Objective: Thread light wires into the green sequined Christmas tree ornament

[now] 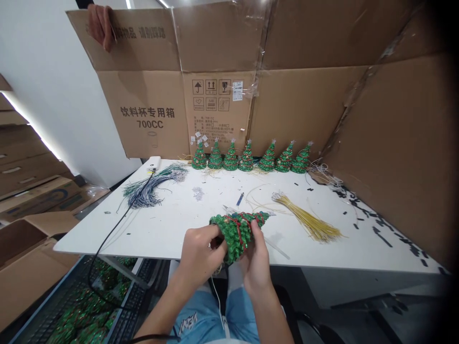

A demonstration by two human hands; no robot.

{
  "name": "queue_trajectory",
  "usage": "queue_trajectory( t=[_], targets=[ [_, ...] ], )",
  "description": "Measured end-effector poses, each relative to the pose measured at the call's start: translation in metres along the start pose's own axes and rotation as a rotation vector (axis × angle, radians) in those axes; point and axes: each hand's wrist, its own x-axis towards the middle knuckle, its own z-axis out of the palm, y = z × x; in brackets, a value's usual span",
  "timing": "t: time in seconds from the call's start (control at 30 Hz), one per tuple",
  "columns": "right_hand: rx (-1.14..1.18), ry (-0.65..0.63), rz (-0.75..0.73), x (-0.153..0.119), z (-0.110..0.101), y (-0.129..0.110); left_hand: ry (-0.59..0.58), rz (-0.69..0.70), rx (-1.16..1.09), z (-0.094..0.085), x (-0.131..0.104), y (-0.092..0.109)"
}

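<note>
A small green beaded tree (236, 234) with red strands lies on its side between my hands at the table's front edge, its tip toward the right. My right hand (258, 260) is wrapped round its far side, thumb on the beads. At the tree's wide base is my left hand (202, 251), its fingers bent and pressed together at the opening; what they pinch is hidden. A thin pale cord hangs below the base. Just beyond the tree lies a blue pen-like tool (240, 198).
Several upright green trees (267, 157) line the back of the white table (161, 239). Dark wires (147, 188) lie left, a yellow wire bundle (310, 220) right, black scraps (385, 222) farther right. Cardboard (218, 48) walls the back. A crate (125, 306) of green pieces stands below left.
</note>
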Motion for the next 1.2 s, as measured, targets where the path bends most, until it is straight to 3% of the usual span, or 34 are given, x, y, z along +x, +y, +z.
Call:
queue_trajectory(
  t=[0.4,0.6,0.8,1.2],
  targets=[
    [0.138,0.122,0.059,0.002,-0.002,-0.006,0.113,0.154,-0.064,-0.002,-0.002,0.009],
    [0.196,0.060,0.040,0.003,-0.005,-0.006,0.097,0.244,-0.032,0.004,-0.004,0.015],
    [0.251,0.063,0.062,0.003,-0.004,-0.007,0.070,0.246,-0.034,0.005,-0.005,0.016],
    [0.286,-0.005,0.145,0.003,-0.004,-0.003,0.135,0.206,-0.152,-0.002,-0.005,0.026]
  ],
)
